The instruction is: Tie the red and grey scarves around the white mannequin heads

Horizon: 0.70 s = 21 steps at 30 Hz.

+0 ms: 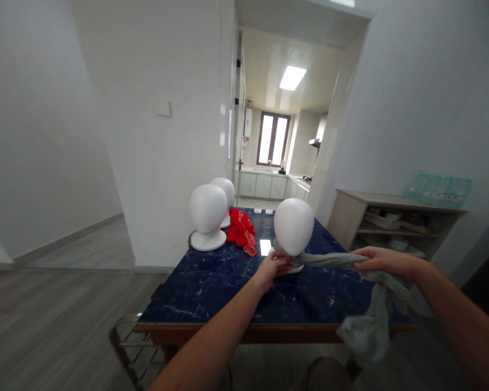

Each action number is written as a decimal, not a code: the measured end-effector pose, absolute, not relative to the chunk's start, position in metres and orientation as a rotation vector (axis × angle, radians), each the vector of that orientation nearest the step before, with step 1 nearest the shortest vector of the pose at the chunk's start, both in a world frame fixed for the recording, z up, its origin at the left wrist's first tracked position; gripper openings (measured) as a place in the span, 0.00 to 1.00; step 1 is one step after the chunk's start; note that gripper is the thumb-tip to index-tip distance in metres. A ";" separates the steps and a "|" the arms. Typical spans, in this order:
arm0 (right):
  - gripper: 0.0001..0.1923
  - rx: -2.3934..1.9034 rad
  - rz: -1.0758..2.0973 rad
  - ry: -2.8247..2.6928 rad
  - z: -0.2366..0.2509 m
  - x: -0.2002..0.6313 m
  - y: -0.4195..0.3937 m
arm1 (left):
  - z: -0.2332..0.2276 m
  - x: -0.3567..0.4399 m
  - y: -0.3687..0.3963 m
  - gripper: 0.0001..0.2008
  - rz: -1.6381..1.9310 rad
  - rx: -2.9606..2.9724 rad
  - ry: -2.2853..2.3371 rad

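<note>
Now the left hand (274, 269) pins the grey scarf (334, 260) at the neck of the white mannequin head (293, 225), centre frame, while the right hand (385, 260) grips the stretched length; keep it taut and level.

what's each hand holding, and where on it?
Both grip the grey scarf: left hand at the mannequin head neck, right hand mid-length, tail hanging below.
</note>
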State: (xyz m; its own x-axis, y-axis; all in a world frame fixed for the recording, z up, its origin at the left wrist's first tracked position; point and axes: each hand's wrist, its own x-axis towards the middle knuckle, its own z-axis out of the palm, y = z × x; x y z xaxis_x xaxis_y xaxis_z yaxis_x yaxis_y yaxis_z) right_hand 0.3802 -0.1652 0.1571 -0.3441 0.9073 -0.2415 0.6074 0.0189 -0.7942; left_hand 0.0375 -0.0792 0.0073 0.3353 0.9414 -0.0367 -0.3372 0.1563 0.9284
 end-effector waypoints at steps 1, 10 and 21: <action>0.26 -1.626 1.161 -2.015 0.161 0.384 -0.163 | 0.008 0.038 -0.078 0.21 1.061 1.057 0.791; 0.17 -1.888 0.609 -2.254 0.165 0.393 -0.133 | 0.002 0.036 -0.075 0.39 1.272 1.553 1.269; 0.03 -2.168 0.173 -2.034 0.136 0.428 -0.117 | -0.012 0.041 -0.070 0.55 1.120 2.014 1.346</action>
State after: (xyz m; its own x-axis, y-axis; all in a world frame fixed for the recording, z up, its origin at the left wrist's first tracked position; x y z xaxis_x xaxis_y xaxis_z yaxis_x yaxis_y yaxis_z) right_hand 0.4278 -0.1165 0.1361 0.0663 0.9974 0.0271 0.9785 -0.0597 -0.1976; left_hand 0.0413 -0.0703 -0.0116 0.1865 0.9106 0.3688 0.5284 -0.4094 0.7437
